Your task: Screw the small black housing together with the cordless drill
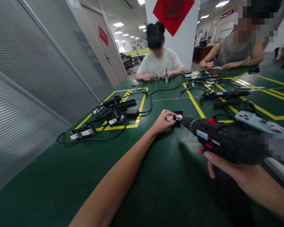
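My right hand (227,164) is wrapped around the handle of a black cordless drill (222,140) with red buttons. The drill lies level and its chuck points left. Just past the chuck, my left hand (165,121) grips a small white part (170,118) between thumb and fingers. A small black piece (178,113) sits right behind the white part, on the green table. The drill's tip is close to the white part's right end; whether they touch I cannot tell.
Black adapters with cables (117,112) lie in a yellow-taped area on the left. More cables and tools (227,94) are spread at the right, near a pale long box (262,123). Across the table sit a person in a white shirt (159,63) and another person (236,50).
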Tool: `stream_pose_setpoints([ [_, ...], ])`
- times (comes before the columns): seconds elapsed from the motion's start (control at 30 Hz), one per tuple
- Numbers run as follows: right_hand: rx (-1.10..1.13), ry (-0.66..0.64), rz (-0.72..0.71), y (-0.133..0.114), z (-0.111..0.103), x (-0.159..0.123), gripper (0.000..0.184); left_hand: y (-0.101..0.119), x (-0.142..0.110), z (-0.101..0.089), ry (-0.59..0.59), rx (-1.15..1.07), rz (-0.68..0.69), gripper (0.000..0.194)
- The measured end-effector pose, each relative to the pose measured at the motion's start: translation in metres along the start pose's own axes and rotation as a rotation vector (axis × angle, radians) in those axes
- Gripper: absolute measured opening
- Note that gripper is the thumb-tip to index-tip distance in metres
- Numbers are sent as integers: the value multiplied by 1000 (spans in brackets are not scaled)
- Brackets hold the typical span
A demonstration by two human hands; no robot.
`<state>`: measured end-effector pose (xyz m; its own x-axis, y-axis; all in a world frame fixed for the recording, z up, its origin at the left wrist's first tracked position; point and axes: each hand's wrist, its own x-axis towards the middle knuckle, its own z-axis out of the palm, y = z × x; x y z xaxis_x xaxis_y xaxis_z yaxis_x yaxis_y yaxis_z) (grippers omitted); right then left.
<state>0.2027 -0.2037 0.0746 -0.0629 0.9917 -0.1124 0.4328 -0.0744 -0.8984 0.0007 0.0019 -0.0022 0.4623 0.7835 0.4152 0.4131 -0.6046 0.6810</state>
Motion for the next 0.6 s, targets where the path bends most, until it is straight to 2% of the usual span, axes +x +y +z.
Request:
stream_pose_setpoints([
  [0.17,-29,-1,28,0,0,-1,36,0,0,0,-2,-6,4,29],
  [0.47,54,-30,59,2,-1,-1,31,1,-1,-1,2,-9,-10,32],
  [0.6,-2,-17,74,0,0,0,36,2,-1,-1,-1,3,-15,33],
])
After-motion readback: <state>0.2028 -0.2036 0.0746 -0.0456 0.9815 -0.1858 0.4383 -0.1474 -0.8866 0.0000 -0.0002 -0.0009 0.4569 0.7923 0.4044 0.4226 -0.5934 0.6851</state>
